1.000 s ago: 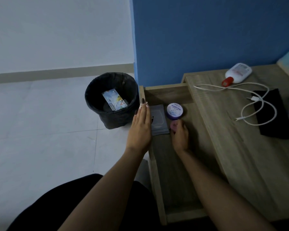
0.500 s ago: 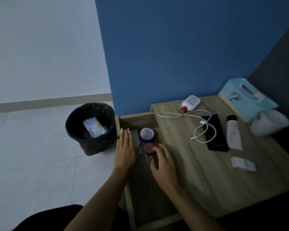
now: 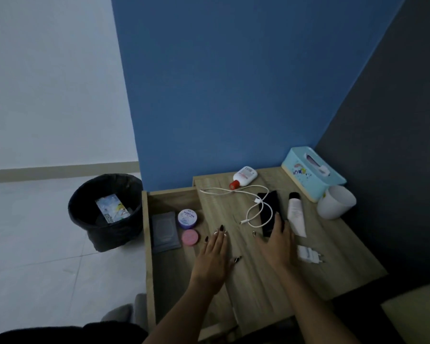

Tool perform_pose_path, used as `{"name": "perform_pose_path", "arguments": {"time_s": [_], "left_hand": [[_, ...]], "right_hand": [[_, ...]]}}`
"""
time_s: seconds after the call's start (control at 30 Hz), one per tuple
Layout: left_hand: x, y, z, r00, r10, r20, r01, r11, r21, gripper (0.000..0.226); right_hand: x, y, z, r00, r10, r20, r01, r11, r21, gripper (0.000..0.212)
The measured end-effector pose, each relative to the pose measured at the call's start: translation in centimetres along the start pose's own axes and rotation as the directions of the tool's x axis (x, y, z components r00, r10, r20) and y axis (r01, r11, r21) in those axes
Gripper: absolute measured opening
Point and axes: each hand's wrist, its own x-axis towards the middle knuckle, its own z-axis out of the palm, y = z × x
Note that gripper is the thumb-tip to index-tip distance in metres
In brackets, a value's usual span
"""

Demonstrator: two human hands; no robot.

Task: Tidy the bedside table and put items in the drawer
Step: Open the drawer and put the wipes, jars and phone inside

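The open drawer (image 3: 170, 271) on the left of the wooden bedside table (image 3: 338, 264) holds a grey packet (image 3: 164, 230), a purple-lidded jar (image 3: 187, 218) and a small pink tin (image 3: 190, 237). My left hand (image 3: 212, 259) lies flat, fingers spread, on the tabletop's left edge beside the drawer, holding nothing. My right hand (image 3: 276, 242) reaches over the near end of a black phone (image 3: 268, 209), fingers apart and touching it. A white cable (image 3: 252, 207) loops across the phone. A white tube (image 3: 296, 214) lies right of the phone, a white charger plug (image 3: 308, 254) near my right wrist.
A white bottle with a red cap (image 3: 243, 177) lies at the table's back. A light blue tissue box (image 3: 310, 172) and a white cup (image 3: 335, 202) stand at the back right by the dark wall. A black waste bin (image 3: 104, 212) stands on the floor left of the drawer.
My right hand left the pink tin in the drawer and moved right onto the phone. My left hand shifted from the drawer's left rim to the tabletop edge. The view tilted up and right.
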Motion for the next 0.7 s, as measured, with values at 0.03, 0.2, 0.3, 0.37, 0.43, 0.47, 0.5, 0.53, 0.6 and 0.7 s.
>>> {"name": "perform_pose_path", "arguments": {"time_s": [0.03, 0.2, 0.3, 0.37, 0.43, 0.47, 0.5, 0.53, 0.6, 0.7], "left_hand": [[0.1, 0.0, -0.1, 1.0, 0.004, 0.005, -0.004, 1.0, 0.009, 0.067], [0.2, -0.1, -0.4, 0.999, 0.025, 0.02, -0.026, 0.999, 0.021, 0.069], [0.4, -0.4, 0.0, 0.999, 0.021, 0.03, -0.022, 0.999, 0.039, 0.075], [0.4, -0.4, 0.2, 0.999, 0.023, 0.029, -0.025, 0.999, 0.041, 0.078], [0.4, -0.5, 0.3, 0.999, 0.021, 0.033, -0.022, 0.999, 0.029, 0.072], [0.4, -0.5, 0.3, 0.999, 0.021, 0.031, -0.022, 0.999, 0.024, 0.069], [0.5, -0.6, 0.4, 0.999, 0.021, 0.026, -0.022, 1.0, 0.022, 0.067], [0.4, -0.6, 0.3, 0.999, 0.021, 0.024, -0.022, 1.0, 0.017, 0.065], [0.3, -0.8, -0.1, 1.0, 0.007, 0.013, -0.007, 1.0, -0.009, 0.062], [0.2, -1.5, -1.1, 0.999, -0.016, -0.044, 0.016, 1.0, 0.004, 0.059]], "right_hand": [[0.3, 0.1, 0.0, 1.0, -0.007, -0.018, 0.007, 1.0, 0.01, 0.086], [0.9, 0.0, -0.1, 0.998, -0.01, -0.069, 0.014, 0.998, 0.064, 0.079], [0.9, -0.1, -0.8, 0.998, -0.014, -0.069, 0.017, 0.999, 0.042, 0.083], [0.9, 0.4, -1.5, 0.997, -0.037, -0.07, 0.037, 0.999, -0.005, 0.083], [0.7, 1.0, -2.2, 0.995, -0.049, -0.082, 0.046, 0.998, -0.036, 0.082], [0.4, 1.3, -2.7, 0.995, -0.04, -0.092, 0.037, 0.999, -0.038, 0.082], [0.1, 1.5, -3.2, 0.994, -0.024, -0.102, 0.02, 0.999, -0.04, 0.082], [-0.3, 1.8, -3.6, 0.994, -0.008, -0.109, 0.004, 0.999, -0.043, 0.082], [-1.0, 2.2, -4.6, 0.991, -0.003, -0.136, -0.003, 0.999, -0.043, 0.082], [-1.9, 2.5, -5.7, 0.983, 0.011, -0.184, -0.013, 1.0, -0.012, 0.082]]}}
